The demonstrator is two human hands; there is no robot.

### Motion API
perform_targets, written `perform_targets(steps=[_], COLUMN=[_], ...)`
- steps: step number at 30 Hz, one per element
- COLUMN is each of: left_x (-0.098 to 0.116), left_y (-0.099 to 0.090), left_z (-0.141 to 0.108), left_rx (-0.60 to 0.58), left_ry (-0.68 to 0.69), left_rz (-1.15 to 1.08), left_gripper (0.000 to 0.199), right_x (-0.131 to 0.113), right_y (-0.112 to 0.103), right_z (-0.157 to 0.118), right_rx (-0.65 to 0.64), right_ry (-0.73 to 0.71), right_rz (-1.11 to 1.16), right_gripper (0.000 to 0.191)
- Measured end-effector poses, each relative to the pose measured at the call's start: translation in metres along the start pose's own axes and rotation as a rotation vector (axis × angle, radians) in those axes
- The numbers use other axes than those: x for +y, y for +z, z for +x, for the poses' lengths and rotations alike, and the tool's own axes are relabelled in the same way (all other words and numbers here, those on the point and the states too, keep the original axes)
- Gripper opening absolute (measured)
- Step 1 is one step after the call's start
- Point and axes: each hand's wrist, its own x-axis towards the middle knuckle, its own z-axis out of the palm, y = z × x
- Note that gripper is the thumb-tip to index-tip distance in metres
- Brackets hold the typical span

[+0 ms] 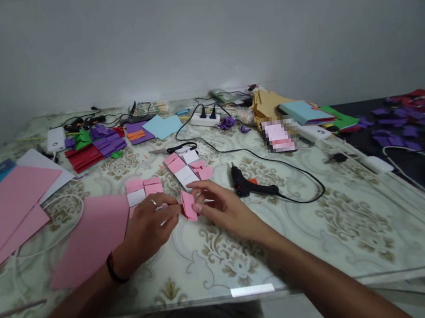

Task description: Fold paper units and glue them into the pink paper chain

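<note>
Between my two hands a small folded piece of pink paper [189, 206] is held up just above the table. My left hand [146, 225], with a ring on one finger, pinches its left edge with closed fingertips. From the other side the thumb and fingers of my right hand [222, 207] close on its right edge. Just beyond lie pink and white folded paper pieces [176, 162], with more pink pieces [152, 183] behind my left hand. A large pink sheet [92, 232] lies left of my left hand, partly under the wrist. A black glue gun [253, 186] rests right of my right hand.
Scissors [174, 149] and a white power strip [205, 120] lie further back. The glue gun's black cable [275, 160] loops across the right side. Larger pink sheets [15, 206] cover the left. Coloured paper stacks [304, 112] sit at the back right. A patterned cloth [346, 225] covers the table.
</note>
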Motion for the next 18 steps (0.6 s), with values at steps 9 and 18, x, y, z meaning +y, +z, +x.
perform_targets(steps=[9,18], left_x=[0.0044,0.01], left_y=[-0.0039,-0.0067], left_z=[0.0012,0.003], left_rx=[0.11,0.098], left_ry=[-0.011,-0.125], left_rz=[-0.027,-0.109], left_gripper=[0.022,0.023], right_x=[0.0004,-0.0064], right_y=[-0.006,-0.0052], right_z=[-0.0002,-0.0003], right_rx=[-0.137,-0.024], right_ry=[-0.151,-0.217], right_rz=[-0.026,-0.085], right_gripper=[0.021,0.011])
